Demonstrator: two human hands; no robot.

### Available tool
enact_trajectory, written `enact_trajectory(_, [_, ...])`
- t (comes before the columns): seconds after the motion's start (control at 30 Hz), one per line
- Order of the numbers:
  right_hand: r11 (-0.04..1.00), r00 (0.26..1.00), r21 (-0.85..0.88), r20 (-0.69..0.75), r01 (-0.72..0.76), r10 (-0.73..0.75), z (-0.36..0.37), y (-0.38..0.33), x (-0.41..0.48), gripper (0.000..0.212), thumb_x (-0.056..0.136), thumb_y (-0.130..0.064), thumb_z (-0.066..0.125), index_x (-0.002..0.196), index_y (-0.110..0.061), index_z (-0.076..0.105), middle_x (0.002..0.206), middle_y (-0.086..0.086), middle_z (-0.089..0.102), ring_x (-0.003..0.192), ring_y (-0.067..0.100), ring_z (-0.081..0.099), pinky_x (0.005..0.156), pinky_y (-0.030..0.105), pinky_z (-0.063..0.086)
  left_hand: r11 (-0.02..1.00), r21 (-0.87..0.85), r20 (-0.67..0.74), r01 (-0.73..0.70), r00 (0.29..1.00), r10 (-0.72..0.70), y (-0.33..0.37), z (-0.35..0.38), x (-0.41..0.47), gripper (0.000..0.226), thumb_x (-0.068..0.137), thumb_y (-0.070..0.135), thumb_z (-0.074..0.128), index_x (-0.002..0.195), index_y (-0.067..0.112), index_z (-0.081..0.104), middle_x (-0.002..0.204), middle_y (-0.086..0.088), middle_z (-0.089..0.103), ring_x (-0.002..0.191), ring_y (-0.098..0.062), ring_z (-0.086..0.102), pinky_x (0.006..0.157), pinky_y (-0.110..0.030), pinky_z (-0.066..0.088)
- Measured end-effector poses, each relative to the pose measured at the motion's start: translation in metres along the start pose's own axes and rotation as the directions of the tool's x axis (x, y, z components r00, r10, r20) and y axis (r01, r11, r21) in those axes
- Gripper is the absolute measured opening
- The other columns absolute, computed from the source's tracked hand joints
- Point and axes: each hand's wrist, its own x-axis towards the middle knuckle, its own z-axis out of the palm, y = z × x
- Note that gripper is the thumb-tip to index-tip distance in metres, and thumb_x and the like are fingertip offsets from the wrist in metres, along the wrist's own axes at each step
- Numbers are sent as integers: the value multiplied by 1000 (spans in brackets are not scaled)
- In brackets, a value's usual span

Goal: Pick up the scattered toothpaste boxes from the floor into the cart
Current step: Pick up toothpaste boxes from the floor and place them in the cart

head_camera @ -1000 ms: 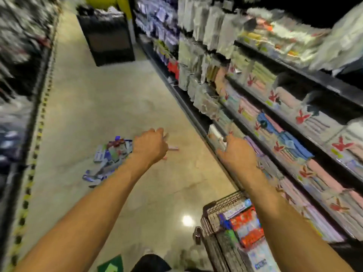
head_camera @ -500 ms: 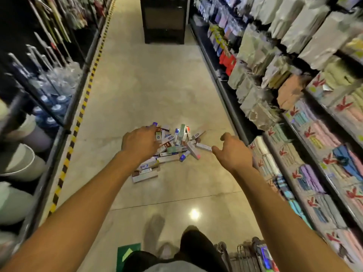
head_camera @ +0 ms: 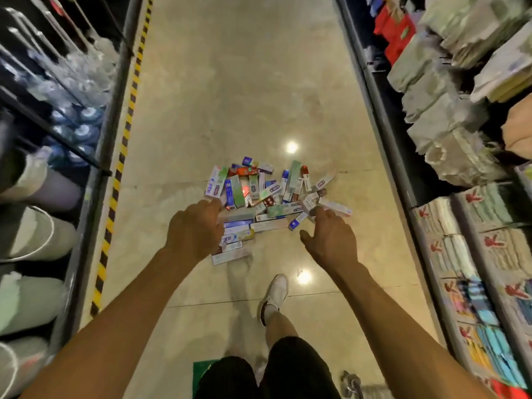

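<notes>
The toothpaste boxes (head_camera: pixel 270 197) lie in one loose heap on the glossy beige floor (head_camera: pixel 230 82), right in the middle of the aisle, dead ahead at 12 o'clock from the person bending over them. They are piled crosswise over each other, white, green, blue and a few red. One long pale box (head_camera: pixel 230 256) sits at the heap's 7 o'clock edge, nearest the feet.

Both bare arms are stretched out toward the heap. The left hand (head_camera: pixel 194 230) hangs over its 8 o'clock side, knuckles up, fingers loosely bent with the forefinger reaching out, and nothing in its grip. I cannot tell whether it touches the boxes under it. The right hand (head_camera: pixel 331 243) is at the heap's 4 o'clock side, thumb spread wide, fingers relaxed and pointing at the nearest boxes, holding nothing.

A white shoe (head_camera: pixel 275 293) is planted at 6 o'clock of the heap, below it black shorts (head_camera: pixel 290 367). A green floor sticker (head_camera: pixel 201 372) shows at the bottom edge, and a metal caster (head_camera: pixel 349 380) at 5 o'clock.

At 9 o'clock a yellow-and-black strip (head_camera: pixel 126 133) runs along dark shelving with pale buckets (head_camera: pixel 31 234). At 3 o'clock the shelves hold wrapped textile packs (head_camera: pixel 443 110), with red packs (head_camera: pixel 395 30) farther up.
</notes>
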Motion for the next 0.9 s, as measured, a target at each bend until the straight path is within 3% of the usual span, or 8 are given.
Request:
enact_trajectory(0.17, [1000,998,6,64,-5,5,99,3,103,53,89,-40,68,135,-19,53,120,8,64,104,33,61,79,40,47,996,77,-1,-43,999,43,-38,94,101,43,74,21,80,113,15,66,89,-8,65,75,-34,64,57,-41,52])
enact_trajectory(0.37, [997,990,53,134,-51,43,285,26,198,53,84,-33,74,132,-17,57,115,8,65,100,34,61,81,42,50,998,24,105,-52,993,49,-87,279,210,46,76,25,78,119,21,61,102,-1,66,87,-30,65,66,-38,50])
enact_trajectory(0.57, [999,989,32,141,-43,38,491,60,282,57,81,-32,76,134,-17,59,122,10,64,105,36,60,92,45,47,992,72,222,-102,971,83,-120,491,293,42,76,26,74,115,18,62,98,-6,64,89,-32,64,65,-39,50])
enact_trajectory(0.7, [1000,986,15,165,6,-8,601,85,325,61,79,-31,79,135,-18,58,124,11,64,106,37,60,92,45,47,994,87,291,-69,956,41,-134,613,315,41,83,29,67,122,19,56,104,-5,61,95,-29,61,71,-41,52])
enact_trajectory(0.9, [985,968,-34,191,169,-160,721,104,380,71,77,-27,80,141,-15,52,133,11,58,114,34,56,95,42,46,987,133,309,-95,950,50,-157,743,329,45,76,19,75,116,10,59,99,-12,58,85,-32,58,62,-39,45])
